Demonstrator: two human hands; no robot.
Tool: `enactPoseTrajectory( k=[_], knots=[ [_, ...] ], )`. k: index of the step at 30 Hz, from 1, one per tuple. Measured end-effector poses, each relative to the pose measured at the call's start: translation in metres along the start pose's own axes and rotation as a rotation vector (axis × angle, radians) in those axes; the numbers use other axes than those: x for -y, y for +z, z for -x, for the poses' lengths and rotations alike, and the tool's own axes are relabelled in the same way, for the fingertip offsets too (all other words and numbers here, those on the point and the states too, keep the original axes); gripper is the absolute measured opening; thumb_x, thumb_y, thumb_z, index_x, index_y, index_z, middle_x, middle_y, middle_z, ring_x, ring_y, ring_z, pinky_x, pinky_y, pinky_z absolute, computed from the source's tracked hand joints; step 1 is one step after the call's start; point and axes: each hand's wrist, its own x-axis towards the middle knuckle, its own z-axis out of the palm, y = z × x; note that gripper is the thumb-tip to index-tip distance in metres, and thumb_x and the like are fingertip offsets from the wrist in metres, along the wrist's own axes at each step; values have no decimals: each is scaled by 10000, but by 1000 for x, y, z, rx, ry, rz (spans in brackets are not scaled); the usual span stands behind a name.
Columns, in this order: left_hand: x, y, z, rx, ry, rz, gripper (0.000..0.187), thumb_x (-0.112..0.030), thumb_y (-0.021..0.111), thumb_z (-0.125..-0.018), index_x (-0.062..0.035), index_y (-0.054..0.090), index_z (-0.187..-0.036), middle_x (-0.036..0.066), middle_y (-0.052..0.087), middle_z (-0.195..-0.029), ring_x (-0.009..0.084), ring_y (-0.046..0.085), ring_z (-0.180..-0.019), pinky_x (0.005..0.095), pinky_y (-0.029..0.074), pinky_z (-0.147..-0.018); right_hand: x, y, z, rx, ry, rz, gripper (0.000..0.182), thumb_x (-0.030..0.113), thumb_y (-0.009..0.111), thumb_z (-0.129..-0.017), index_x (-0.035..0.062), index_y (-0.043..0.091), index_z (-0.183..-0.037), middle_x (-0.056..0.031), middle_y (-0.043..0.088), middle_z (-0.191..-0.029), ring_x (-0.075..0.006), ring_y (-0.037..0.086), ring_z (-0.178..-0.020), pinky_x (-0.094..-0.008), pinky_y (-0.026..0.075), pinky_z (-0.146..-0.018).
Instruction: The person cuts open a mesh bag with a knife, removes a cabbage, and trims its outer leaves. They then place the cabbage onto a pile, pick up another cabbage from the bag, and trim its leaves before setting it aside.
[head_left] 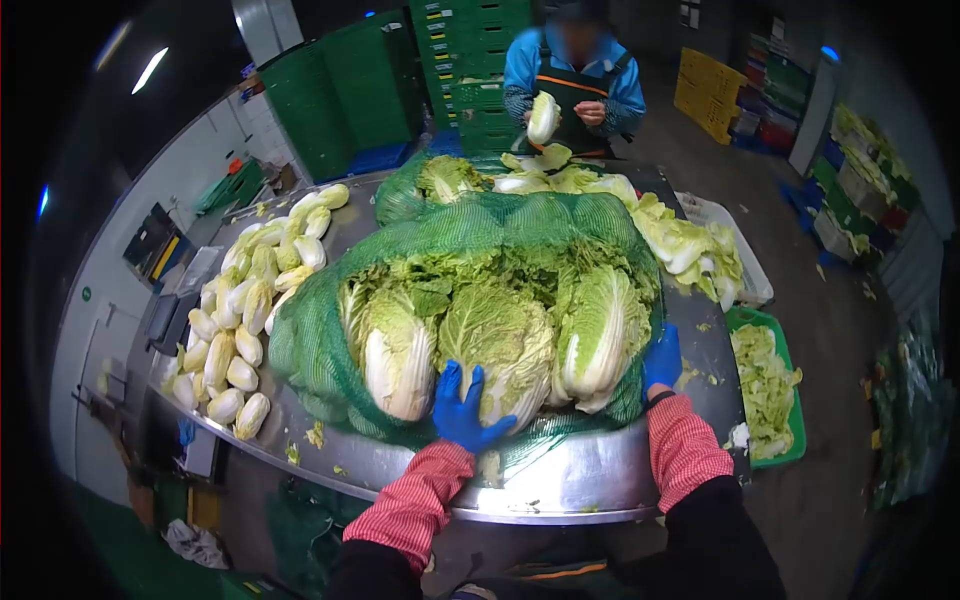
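Note:
A large green net bag [480, 228] lies on the metal table, its near side open on several Chinese cabbages. My left hand [467, 410], in a blue glove, rests with fingers spread against the lower part of the middle Chinese cabbage [497, 330]. Another cabbage [398, 352] sits left of it, and a third cabbage [603, 332] sits to the right. At the bag's right side is my right hand [662, 358], also blue-gloved, against the netting. Its fingers do not show clearly enough to tell whether they grip the net.
Trimmed small cabbages [240, 325] are heaped on the table's left. Loose leaves [690, 245] lie at the right, by a white tray [757, 278] and a green crate [797, 425] of leaves. Across the table [570, 490], a co-worker [575, 80] holds a trimmed cabbage [543, 118].

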Motion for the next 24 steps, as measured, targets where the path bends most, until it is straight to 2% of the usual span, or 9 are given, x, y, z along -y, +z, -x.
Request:
enactPoseTrajectory(
  k=[5,7,9,11,14,17,18,22,24],
  knots=[
    [-8,-7,0,32,-46,51,946,-586,718,-695,-133,378,-1453,283,240,-1497,434,262,-1378,493,235,-1125,-22,-9,5,192,-182,57,357,122,459,-919,31,508,-1260,-224,601,-1150,-395,571,-1051,-426,451,-889],
    [-17,-17,-1,34,-71,93,933,-559,701,-728,-146,330,-1478,274,197,-1520,415,255,-1391,474,233,-1131,-20,-29,18,402,102,-156,434,214,463,-963,9,427,-1344,-236,540,-1283,-398,528,-1156,-412,422,-951],
    [-24,-33,0,81,-76,106,942,-554,694,-738,-147,299,-1490,275,189,-1522,416,261,-1388,467,242,-1126,-15,-57,37,469,211,-173,461,255,492,-960,24,415,-1352,-235,518,-1323,-394,513,-1188,-413,403,-976],
    [-30,-48,6,88,-51,93,929,-502,697,-762,-147,261,-1501,267,236,-1508,420,290,-1368,467,269,-1105,-50,-50,62,293,-18,-269,470,277,519,-957,57,418,-1359,-183,631,-1100,-306,630,-936,-380,488,-798],
    [-43,-80,34,127,-75,209,884,-507,660,-795,-171,252,-1503,246,283,-1487,413,297,-1362,520,261,-1098,-8,-98,111,550,373,-502,356,289,541,-956,90,505,-1250,-58,598,-773,-149,553,-591,-301,447,-517],
    [-43,-104,86,109,-83,330,775,-408,660,-827,-150,320,-1474,229,422,-1391,395,418,-1274,471,342,-1059,38,-126,159,639,386,-583,215,287,556,-953,114,552,-1080,38,452,-617,-47,375,-457,-233,303,-389],
    [-41,-106,107,117,-98,403,743,-390,658,-837,-147,343,-1464,223,461,-1361,389,445,-1253,457,364,-1047,41,-128,171,681,388,-604,189,281,560,-949,118,549,-1045,38,454,-613,-48,382,-457,-234,305,-388],
    [-27,-113,185,342,-451,503,471,-284,682,-860,-93,577,-1278,149,624,-1175,287,602,-1083,379,466,-944,40,-145,215,776,473,-588,122,242,551,-923,121,541,-929,27,450,-609,-68,427,-464,-247,361,-392],
    [-29,-121,185,297,-461,542,391,-276,668,-877,-90,626,-1219,134,654,-1112,234,641,-998,342,491,-902,8,-137,232,725,325,-542,118,231,544,-929,112,541,-934,27,456,-615,-66,425,-469,-240,365,-402]
  ],
)
